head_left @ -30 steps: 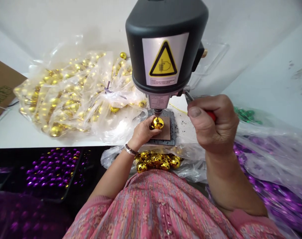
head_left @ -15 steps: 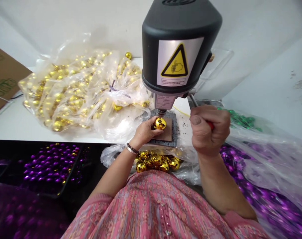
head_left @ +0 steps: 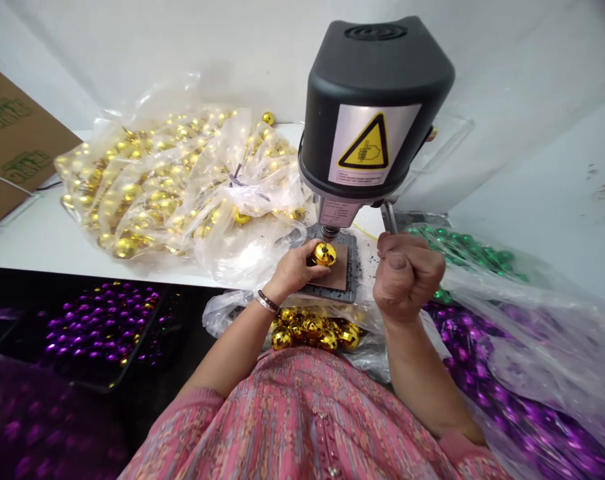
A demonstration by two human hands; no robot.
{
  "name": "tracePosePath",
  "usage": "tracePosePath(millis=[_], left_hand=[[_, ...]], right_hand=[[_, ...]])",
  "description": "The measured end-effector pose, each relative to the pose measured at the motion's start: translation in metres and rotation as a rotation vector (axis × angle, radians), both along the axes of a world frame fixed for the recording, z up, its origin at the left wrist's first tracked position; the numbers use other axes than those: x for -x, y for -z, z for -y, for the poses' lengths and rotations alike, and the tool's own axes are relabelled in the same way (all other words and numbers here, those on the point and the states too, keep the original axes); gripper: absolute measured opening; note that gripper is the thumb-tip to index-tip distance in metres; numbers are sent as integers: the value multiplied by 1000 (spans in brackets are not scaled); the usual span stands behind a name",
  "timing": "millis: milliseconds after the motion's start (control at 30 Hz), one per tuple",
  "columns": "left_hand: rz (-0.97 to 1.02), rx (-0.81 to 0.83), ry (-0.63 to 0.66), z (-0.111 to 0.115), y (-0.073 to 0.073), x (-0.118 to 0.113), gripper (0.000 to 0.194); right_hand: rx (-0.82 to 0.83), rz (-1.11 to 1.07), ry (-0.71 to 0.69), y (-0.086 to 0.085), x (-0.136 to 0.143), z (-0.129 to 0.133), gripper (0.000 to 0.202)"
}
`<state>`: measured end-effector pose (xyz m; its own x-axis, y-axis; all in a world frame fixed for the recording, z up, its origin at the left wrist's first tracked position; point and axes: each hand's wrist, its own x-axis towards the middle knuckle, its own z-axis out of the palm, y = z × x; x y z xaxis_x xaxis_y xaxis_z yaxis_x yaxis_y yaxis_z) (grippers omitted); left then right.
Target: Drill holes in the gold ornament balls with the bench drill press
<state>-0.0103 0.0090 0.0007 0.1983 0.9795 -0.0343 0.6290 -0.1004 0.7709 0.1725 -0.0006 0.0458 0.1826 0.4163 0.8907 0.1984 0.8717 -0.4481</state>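
Note:
A black bench drill (head_left: 375, 107) with a yellow warning label stands on the white table. My left hand (head_left: 295, 270) pinches a faceted gold ball (head_left: 324, 254) on a brown pad (head_left: 338, 277) atop the dark base plate (head_left: 353, 267), right under the drill's spindle. My right hand (head_left: 406, 277) is fisted around the drill's lever (head_left: 388, 219), whose metal rod rises from the fist. More gold balls (head_left: 312, 331) lie in an open plastic bag just below the table edge, near my lap.
A large clear bag of gold balls (head_left: 167, 187) fills the table's left. A cardboard box (head_left: 12, 143) stands at the far left. A tray of purple balls (head_left: 100, 327) is lower left. Bags of green balls (head_left: 475, 253) and purple balls (head_left: 522, 400) lie at right.
My right hand has pulled the lever down and toward me. The left hand keeps the gold ball under the spindle. The view has shifted, so the drill appears further right.

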Motion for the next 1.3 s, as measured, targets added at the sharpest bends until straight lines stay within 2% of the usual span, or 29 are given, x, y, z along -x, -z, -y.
tracePosePath(millis=[67, 133, 200, 300, 367, 433, 567, 633, 700, 767, 833, 900, 967, 1033, 1133, 1200, 1300], left_hand=[[-6, -7, 3, 0, 0, 1, 60], [0, 0, 1, 0, -1, 1, 60], [14, 15, -2, 0, 0, 0, 59], [62, 12, 21, -1, 3, -1, 63], [104, -1, 43, 1, 4, -1, 64], [132, -13, 54, 6, 2, 3, 63], [111, -26, 132, 30, -10, 25, 65], [45, 38, 237, 45, -15, 42, 63], [-60, 123, 290, 60, -14, 57, 66], [-151, 155, 249, 76, -7, 72, 66], [-194, 135, 150, 95, 6, 85, 60], [-201, 104, 49, 117, 23, 99, 51], [-210, 109, 4, 140, 43, 111, 44], [-270, 120, 28, 161, 63, 120, 42], [-454, 101, 79, 180, 90, 122, 62], [-555, 95, 104, 184, 101, 116, 71], [-658, 81, 131, 179, 110, 103, 63]], right_hand=[[30, -22, -7, 1, 1, 3, 10], [55, -42, -1, -7, 2, 5, 15], [59, -44, 36, -24, 2, 4, 20], [94, -52, 104, -60, 4, -1, 26], [169, -87, 99, -81, 8, -5, 35], [208, -124, 82, -93, 11, -8, 40], [256, -118, 109, -97, 15, -7, 41], [253, -97, 127, -97, 15, -3, 40], [256, -90, 128, -98, 16, 0, 38], [293, -91, 123, -102, 16, 2, 33], [349, -98, 111, -106, 16, 4, 31], [397, -110, 89, -110, 16, 5, 30], [427, -117, 70, -112, 16, 5, 30], [434, -128, 53, -113, 15, 5, 30], [430, -144, 25, -116, 13, 3, 31], [478, -120, 34, -121, 11, 0, 32], [595, -85, 71, -132, 10, -4, 31]])
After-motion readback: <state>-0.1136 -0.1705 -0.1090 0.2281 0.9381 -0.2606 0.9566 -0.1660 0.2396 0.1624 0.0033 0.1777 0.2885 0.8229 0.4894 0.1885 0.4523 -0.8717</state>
